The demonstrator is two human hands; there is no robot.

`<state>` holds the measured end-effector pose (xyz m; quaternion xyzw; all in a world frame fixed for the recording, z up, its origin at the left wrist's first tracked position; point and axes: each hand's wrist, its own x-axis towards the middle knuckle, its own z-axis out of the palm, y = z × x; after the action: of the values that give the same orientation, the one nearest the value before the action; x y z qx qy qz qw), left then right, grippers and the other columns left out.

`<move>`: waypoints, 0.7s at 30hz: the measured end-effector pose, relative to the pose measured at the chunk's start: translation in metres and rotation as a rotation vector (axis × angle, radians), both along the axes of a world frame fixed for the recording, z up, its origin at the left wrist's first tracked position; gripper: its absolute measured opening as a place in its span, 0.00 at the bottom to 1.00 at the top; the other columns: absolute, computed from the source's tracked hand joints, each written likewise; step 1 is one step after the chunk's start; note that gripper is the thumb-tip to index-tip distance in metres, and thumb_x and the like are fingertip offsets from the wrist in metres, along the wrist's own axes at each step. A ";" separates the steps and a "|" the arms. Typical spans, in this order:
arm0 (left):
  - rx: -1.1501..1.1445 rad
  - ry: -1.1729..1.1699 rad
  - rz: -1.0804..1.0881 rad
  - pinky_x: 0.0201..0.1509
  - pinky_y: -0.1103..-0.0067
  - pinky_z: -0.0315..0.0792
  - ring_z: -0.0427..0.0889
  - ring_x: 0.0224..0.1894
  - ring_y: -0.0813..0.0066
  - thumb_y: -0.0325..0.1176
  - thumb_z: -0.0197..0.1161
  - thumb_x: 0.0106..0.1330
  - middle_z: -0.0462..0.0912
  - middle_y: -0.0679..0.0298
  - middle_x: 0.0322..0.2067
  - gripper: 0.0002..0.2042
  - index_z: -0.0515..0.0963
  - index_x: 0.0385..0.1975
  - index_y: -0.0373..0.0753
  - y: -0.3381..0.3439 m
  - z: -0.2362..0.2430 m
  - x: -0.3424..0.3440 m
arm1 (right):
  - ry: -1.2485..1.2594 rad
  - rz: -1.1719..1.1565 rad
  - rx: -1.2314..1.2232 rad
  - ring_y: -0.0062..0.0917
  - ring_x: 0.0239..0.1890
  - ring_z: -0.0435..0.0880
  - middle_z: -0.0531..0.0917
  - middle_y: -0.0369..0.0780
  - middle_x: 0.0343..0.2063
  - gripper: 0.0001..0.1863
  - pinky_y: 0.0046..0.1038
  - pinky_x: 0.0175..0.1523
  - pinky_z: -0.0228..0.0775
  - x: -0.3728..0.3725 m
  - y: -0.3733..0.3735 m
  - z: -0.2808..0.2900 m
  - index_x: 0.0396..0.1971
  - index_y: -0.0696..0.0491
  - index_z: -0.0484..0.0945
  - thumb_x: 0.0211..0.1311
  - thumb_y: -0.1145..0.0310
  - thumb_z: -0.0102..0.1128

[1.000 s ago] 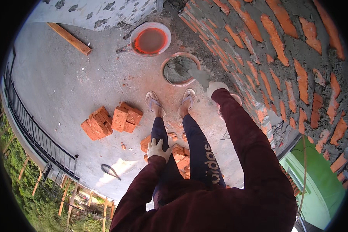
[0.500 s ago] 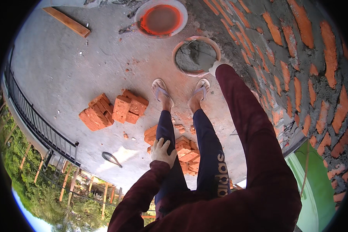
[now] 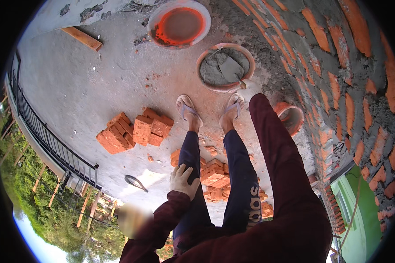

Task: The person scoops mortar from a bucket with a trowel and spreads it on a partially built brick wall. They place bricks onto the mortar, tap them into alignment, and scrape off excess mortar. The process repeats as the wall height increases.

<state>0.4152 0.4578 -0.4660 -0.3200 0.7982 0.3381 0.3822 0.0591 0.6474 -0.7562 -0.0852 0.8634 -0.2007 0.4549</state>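
"Both hands show; what is the right hand (image 3: 248,89) doing?"

"It is gloved and closed around the handle of a trowel (image 3: 232,72), at the nearer right edge of the mortar basin (image 3: 217,89)."

"And the trowel's blade (image 3: 229,65)?"

"Inside the basin, on the grey mortar (image 3: 210,72). How deep it sits, I can't tell."

"Where's the left hand (image 3: 184,180)?"

"Well nearer the body than the basin and to its left, resting on the left trouser leg (image 3: 189,151) with its gloved fingers spread."

"What's around the basin?"

"Just beyond it and leftward, a wider bowl (image 3: 200,27), orange inside, holding murky liquid. To its right and nearer, an orange tub (image 3: 297,127), partly behind the right sleeve (image 3: 274,136). Farther right rises a brick wall (image 3: 349,109) with grey joints."

"Any loose bricks?"

"Left of the basin and nearer, a brick stack (image 3: 115,133), with a second stack (image 3: 152,127) just beside it. More bricks (image 3: 215,175) lie nearer still, seen between the legs."
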 end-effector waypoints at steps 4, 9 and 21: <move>-0.046 0.025 -0.027 0.76 0.56 0.60 0.64 0.72 0.43 0.46 0.72 0.60 0.73 0.48 0.67 0.27 0.81 0.58 0.42 -0.003 -0.001 -0.018 | 0.209 -0.112 -0.266 0.45 0.36 0.86 0.85 0.49 0.31 0.21 0.41 0.41 0.76 0.006 0.033 0.026 0.41 0.54 0.83 0.50 0.58 0.73; -0.108 0.061 0.033 0.77 0.58 0.60 0.63 0.73 0.43 0.50 0.70 0.62 0.71 0.48 0.68 0.29 0.80 0.61 0.41 -0.001 0.026 -0.037 | 0.157 0.037 -0.198 0.33 0.41 0.88 0.87 0.46 0.40 0.29 0.33 0.48 0.78 0.013 0.064 0.194 0.60 0.53 0.80 0.55 0.64 0.70; 0.063 0.424 0.204 0.69 0.63 0.71 0.77 0.65 0.48 0.52 0.65 0.65 0.81 0.45 0.59 0.29 0.80 0.59 0.36 -0.078 0.066 -0.139 | 0.395 0.483 -0.288 0.41 0.30 0.86 0.82 0.46 0.26 0.25 0.39 0.36 0.75 -0.055 0.047 0.757 0.53 0.58 0.77 0.60 0.60 0.69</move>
<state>0.2764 0.3797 -0.3999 -0.3085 0.8133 0.4594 0.1796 0.0045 0.6939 0.0011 -0.3879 0.8525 -0.1868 0.2966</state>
